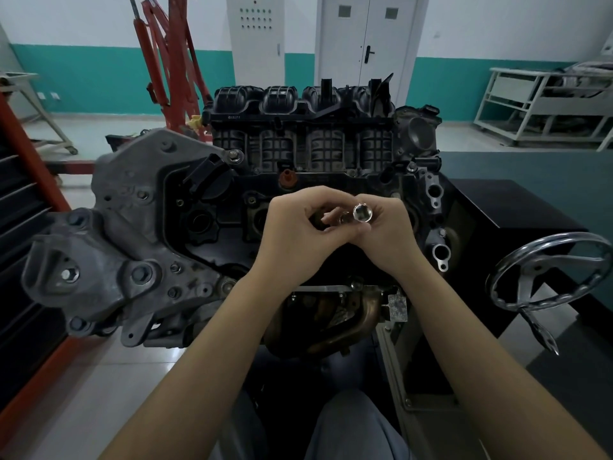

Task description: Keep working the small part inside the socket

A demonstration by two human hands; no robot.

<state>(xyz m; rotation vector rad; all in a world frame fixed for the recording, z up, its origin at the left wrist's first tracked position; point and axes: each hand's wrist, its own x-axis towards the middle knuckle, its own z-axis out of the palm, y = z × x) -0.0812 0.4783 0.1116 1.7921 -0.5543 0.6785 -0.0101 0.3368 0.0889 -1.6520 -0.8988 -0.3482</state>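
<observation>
Socket (362, 213): pinched in right hand (384, 234), above engine (232, 207) valve cover, open end facing camera | Left hand (298, 234): fingertips curled onto small metal piece beside socket | Progress: tool apparently being assembled; not yet on any engine bolt.

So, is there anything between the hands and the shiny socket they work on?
Nothing visible. The right hand already grips the socket, its open end facing the camera. The left hand pinches a small metal piece right beside it. Both hands meet above the engine, with no part in between.
</observation>
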